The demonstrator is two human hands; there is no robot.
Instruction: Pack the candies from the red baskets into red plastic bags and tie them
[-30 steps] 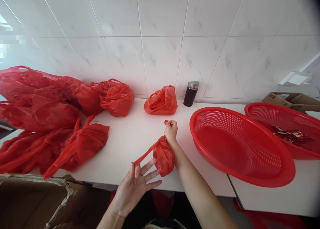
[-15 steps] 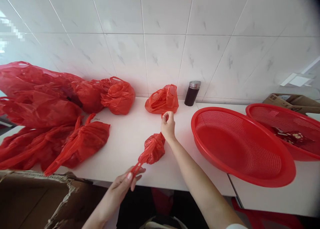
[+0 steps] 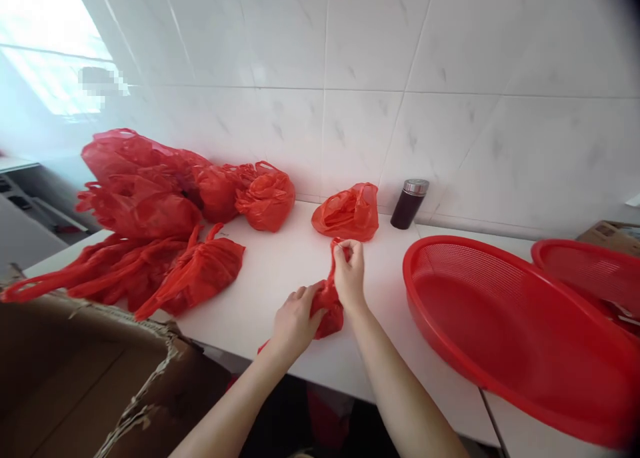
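A small knotted red plastic bag (image 3: 331, 319) rests on the white table (image 3: 265, 268) in front of me, partly covered by my hands. My right hand (image 3: 350, 271) pinches the bag's far handle and pulls it upward, away from the body of the bag. My left hand (image 3: 299, 318) is wrapped over the near side of the same bag, thumb and fingers closed on it at the base of that handle. Just beyond my right hand sits another red plastic bag (image 3: 347, 213), loosely crumpled.
Several filled red bags (image 3: 150, 205) crowd the table's left side. A dark flask (image 3: 410, 205) with a silver lid stands by the tiled wall. Red plastic baskets (image 3: 465, 311) take up the right. A torn-edged cardboard box (image 3: 75, 378) is below the table's near left edge.
My left hand has let go of the near handle and moved up onto the bag's body. The right hand keeps its pinch on the far handle. The view has swung left.
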